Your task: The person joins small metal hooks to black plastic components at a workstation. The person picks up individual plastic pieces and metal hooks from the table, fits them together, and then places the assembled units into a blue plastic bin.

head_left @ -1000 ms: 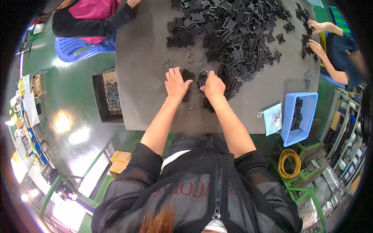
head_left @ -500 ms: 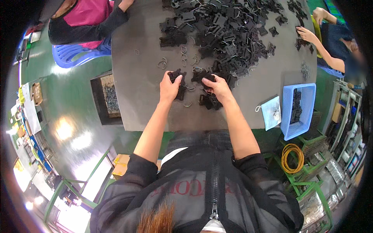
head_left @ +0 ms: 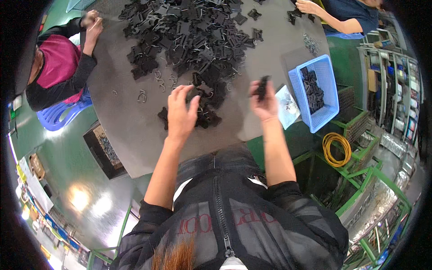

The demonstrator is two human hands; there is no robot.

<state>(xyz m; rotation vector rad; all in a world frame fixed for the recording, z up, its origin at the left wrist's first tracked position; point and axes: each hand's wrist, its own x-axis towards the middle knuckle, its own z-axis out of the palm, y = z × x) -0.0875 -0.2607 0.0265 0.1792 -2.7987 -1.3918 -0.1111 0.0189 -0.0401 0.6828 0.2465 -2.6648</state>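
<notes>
My right hand (head_left: 266, 107) is raised over the table's right part with its fingers closed around a small black plastic part (head_left: 262, 88), slightly blurred by motion. It is left of the pale blue sheet-like packet (head_left: 287, 107) and the blue basket (head_left: 334, 85). My left hand (head_left: 181, 114) has its fingers and thumb apart, right over a few loose black plastic parts (head_left: 209, 119) near the table's front. Those parts are partly hidden by the hand. Just beyond lies a big heap of similar black parts (head_left: 189, 40), with bent metal wire hooks (head_left: 142, 95) scattered at its near left side.
Black parts lie inside the blue basket at the right table edge. A small pile of metal pieces (head_left: 310, 43) is beyond it. Co-workers sit at the left (head_left: 60, 67) and far right (head_left: 346, 20). A box of metal pieces (head_left: 105, 150) stands beside the table's left edge.
My right hand has moved right toward the blue basket, carrying a black part. My left hand has opened from the black part it held. The whole view has turned to the right.
</notes>
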